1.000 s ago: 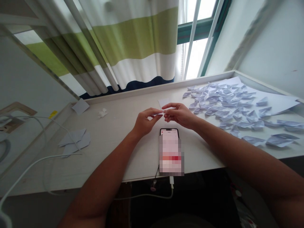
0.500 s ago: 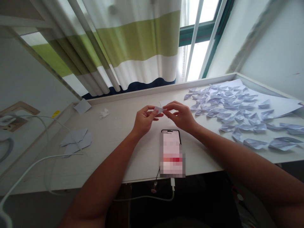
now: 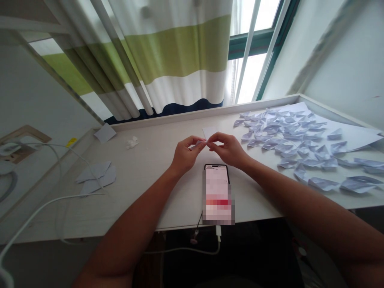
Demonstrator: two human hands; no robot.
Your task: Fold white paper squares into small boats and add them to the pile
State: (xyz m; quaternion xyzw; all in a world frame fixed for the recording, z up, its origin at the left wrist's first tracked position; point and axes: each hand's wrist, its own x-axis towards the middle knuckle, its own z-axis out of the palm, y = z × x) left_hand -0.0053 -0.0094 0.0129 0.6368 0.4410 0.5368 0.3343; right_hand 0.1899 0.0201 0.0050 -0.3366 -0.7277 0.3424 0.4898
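Observation:
Between both hands, above the middle of the desk, is a small folded piece of white paper [image 3: 198, 143]. My left hand [image 3: 186, 153] pinches its left side with thumb and fingers. From the other side my right hand [image 3: 227, 147] pinches the right end, the fingertips of the two hands nearly meeting. Fingers cover most of the paper, so its exact shape is hidden. Just behind the hands a flat white paper square [image 3: 210, 131] lies on the desk. A phone [image 3: 216, 188] rests below the hands, its screen lit and partly blurred.
Many folded paper boats [image 3: 285, 132] spread over the desk's right side, some on large white sheets [image 3: 354, 134]. Paper pieces [image 3: 96, 176] and a crumpled tissue [image 3: 132, 142] lie at left. White cables [image 3: 39, 212] cross the left edge; a charging cable [image 3: 218, 232] hangs from the phone.
My hands have drawn closer together, and the folded paper between them is now more covered by fingers. The view has shifted slightly.

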